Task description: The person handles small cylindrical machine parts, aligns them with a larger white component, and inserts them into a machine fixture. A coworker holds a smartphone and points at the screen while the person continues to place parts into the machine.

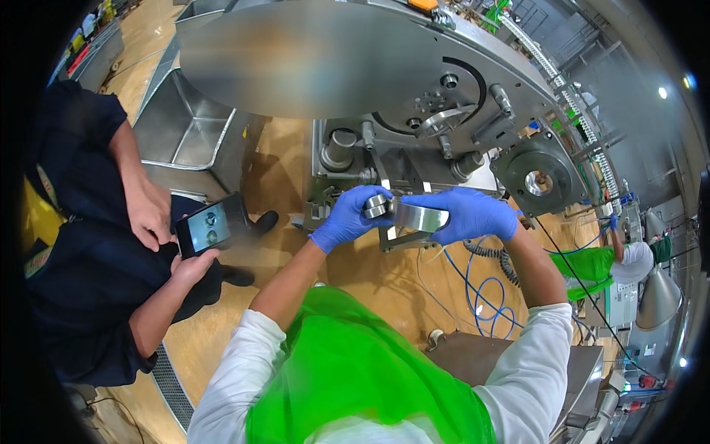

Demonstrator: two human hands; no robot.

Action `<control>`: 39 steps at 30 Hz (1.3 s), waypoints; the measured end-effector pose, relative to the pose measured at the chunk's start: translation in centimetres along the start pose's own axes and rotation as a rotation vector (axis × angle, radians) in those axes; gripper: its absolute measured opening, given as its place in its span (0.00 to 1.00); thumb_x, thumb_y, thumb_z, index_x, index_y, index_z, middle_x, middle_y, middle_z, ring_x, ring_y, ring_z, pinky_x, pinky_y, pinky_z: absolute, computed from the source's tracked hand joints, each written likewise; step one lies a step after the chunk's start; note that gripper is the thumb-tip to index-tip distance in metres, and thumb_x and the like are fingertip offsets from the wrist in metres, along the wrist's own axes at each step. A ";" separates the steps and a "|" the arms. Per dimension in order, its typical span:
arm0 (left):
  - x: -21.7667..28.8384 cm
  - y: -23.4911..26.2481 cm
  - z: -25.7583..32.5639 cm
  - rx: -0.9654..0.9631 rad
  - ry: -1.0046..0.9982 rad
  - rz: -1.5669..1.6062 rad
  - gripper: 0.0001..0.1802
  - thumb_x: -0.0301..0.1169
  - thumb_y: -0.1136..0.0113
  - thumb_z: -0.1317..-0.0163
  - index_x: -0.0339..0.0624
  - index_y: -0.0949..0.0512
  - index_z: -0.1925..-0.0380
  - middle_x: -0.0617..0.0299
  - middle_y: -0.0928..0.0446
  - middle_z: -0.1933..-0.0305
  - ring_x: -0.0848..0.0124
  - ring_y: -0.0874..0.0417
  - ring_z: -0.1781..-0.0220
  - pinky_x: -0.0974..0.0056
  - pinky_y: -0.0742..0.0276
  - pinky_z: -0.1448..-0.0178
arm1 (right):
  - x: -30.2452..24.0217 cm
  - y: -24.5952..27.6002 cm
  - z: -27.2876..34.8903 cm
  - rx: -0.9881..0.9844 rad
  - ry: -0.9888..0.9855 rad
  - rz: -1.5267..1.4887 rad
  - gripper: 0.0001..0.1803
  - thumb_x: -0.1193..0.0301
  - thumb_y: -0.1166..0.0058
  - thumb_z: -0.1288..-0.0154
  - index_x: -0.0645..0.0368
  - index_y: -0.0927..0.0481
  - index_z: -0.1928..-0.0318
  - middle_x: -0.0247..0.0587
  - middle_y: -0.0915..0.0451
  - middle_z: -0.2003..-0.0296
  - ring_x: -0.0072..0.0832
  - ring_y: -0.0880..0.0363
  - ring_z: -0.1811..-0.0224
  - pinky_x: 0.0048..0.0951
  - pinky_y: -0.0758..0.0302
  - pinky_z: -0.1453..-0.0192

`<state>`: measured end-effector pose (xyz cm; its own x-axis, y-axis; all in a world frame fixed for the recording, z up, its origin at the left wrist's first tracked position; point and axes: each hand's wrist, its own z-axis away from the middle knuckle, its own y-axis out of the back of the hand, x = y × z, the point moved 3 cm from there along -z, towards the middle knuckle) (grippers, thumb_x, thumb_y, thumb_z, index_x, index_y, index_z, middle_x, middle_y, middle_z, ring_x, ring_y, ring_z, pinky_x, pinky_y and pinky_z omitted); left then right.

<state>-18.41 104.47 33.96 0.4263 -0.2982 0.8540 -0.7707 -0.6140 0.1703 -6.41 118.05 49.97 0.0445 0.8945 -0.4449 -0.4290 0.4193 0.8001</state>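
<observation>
In front of the machine, both of my hands, in blue gloves, hold up shiny metal parts. My left hand [349, 220] is closed around a small ringed metal cylinder [376, 206]. A wider, polished curved metal piece [421, 217] sits in my right hand [481, 216], the fingers wrapped along its top and side. The two parts are side by side, and I cannot tell whether they touch or are joined. Just beyond them stands the steel machine [473, 89], with a round opening, knobs and a thick metal post [340, 150] low on its front.
At left, a person in dark clothes holds a phone [205, 228]. An open steel bin [185, 126] stands behind. Blue hoses [492, 307] coil on the floor at right, near a steel surface [473, 355]. Another person in a green apron [592, 268] works at far right.
</observation>
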 end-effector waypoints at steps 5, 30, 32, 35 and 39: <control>-0.1 0.7 -0.9 0.010 -0.243 -0.212 0.21 0.28 0.28 0.58 0.47 0.21 0.60 0.61 0.20 0.63 0.59 0.20 0.60 0.59 0.24 0.53 | 1.0 -0.5 -0.1 0.037 0.038 0.102 0.43 0.61 0.36 0.53 0.32 0.36 0.33 0.50 0.20 0.68 0.47 0.20 0.66 0.42 0.25 0.62; -3.3 3.9 1.6 -0.026 -0.529 -0.718 0.03 0.28 0.41 0.52 0.48 0.25 0.76 0.72 0.20 0.55 0.67 0.22 0.65 0.62 0.27 0.59 | 2.7 0.1 -6.5 0.165 -0.104 -0.042 0.39 0.63 0.40 0.43 0.51 0.40 0.32 0.50 0.19 0.61 0.41 0.19 0.60 0.40 0.24 0.53; -2.6 4.3 1.9 0.003 -0.535 -0.721 0.04 0.29 0.41 0.51 0.49 0.24 0.74 0.72 0.20 0.56 0.67 0.22 0.65 0.63 0.27 0.59 | 1.0 4.7 -4.9 0.605 -0.181 -0.097 0.34 0.65 0.43 0.41 0.57 0.36 0.34 0.50 0.18 0.64 0.38 0.18 0.63 0.37 0.23 0.56; -2.7 4.1 1.6 -0.059 -0.543 -0.702 0.06 0.27 0.41 0.52 0.48 0.23 0.72 0.70 0.20 0.55 0.66 0.22 0.64 0.62 0.27 0.59 | 2.8 6.6 -4.6 1.114 -0.283 -0.046 0.35 0.66 0.43 0.43 0.65 0.36 0.35 0.50 0.18 0.66 0.35 0.18 0.65 0.34 0.23 0.57; -1.7 3.8 0.9 -0.098 -0.540 -0.658 0.08 0.23 0.42 0.54 0.46 0.24 0.72 0.66 0.21 0.54 0.62 0.22 0.64 0.60 0.27 0.59 | 5.9 6.1 -8.5 1.430 -0.592 0.282 0.44 0.65 0.42 0.46 0.66 0.46 0.31 0.63 0.22 0.59 0.48 0.21 0.59 0.38 0.25 0.49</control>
<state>-21.64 101.96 32.71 0.9493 -0.2256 0.2190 -0.3138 -0.7258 0.6121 -16.44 124.61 48.80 0.5938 0.7538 -0.2814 0.6761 -0.2779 0.6824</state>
